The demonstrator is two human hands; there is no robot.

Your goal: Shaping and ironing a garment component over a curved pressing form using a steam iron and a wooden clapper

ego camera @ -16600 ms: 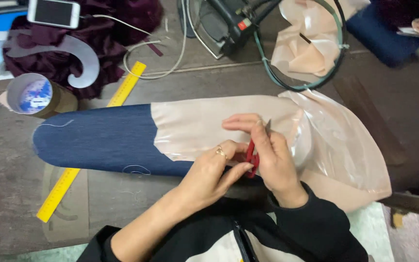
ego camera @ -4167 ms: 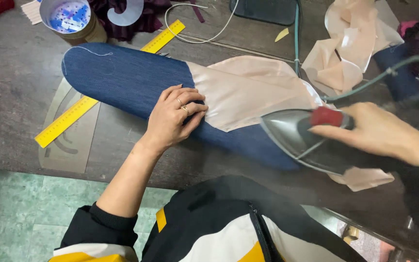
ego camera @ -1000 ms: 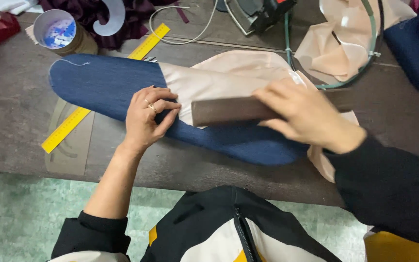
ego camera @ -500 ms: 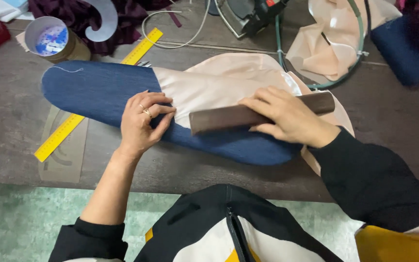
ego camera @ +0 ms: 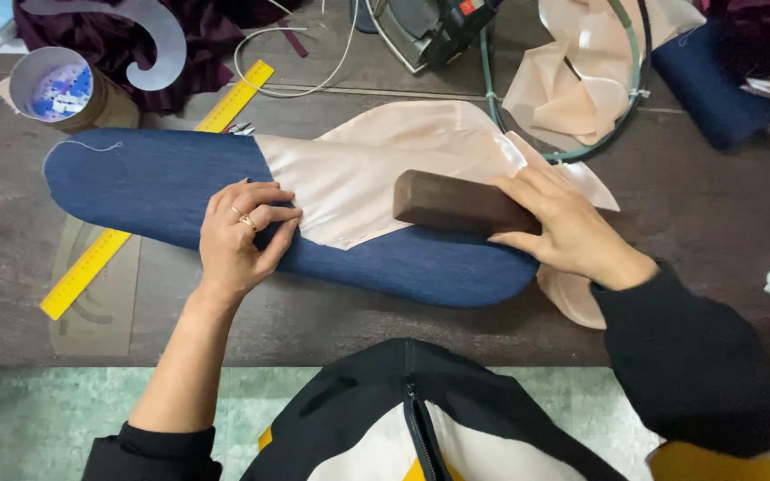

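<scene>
A dark brown worktop (ego camera: pixel 11 267) fills the frame, cluttered along its upper edge: a yellow ruler (ego camera: pixel 149 191) running from centre-top to lower left, a round tin (ego camera: pixel 53 87) upper left, an iron (ego camera: pixel 434 27) with its cord at top centre.

In the middle lies a long blue padded board (ego camera: pixel 153 183) with pale pink fabric (ego camera: pixel 376 165) spread over its right half. Your left hand (ego camera: pixel 241 236) rests flat, fingers loosely spread, on the board at the fabric's left edge, gripping nothing. Your right hand (ego camera: pixel 568 232) has its grip closed around the end of a dark wooden block (ego camera: pixel 456 203), which presses on the fabric's lower right part.

The iron is set aside, so the pressing seems done here; flattening with the block looks under way, with the fabric's left part apparently yet to cover.
</scene>
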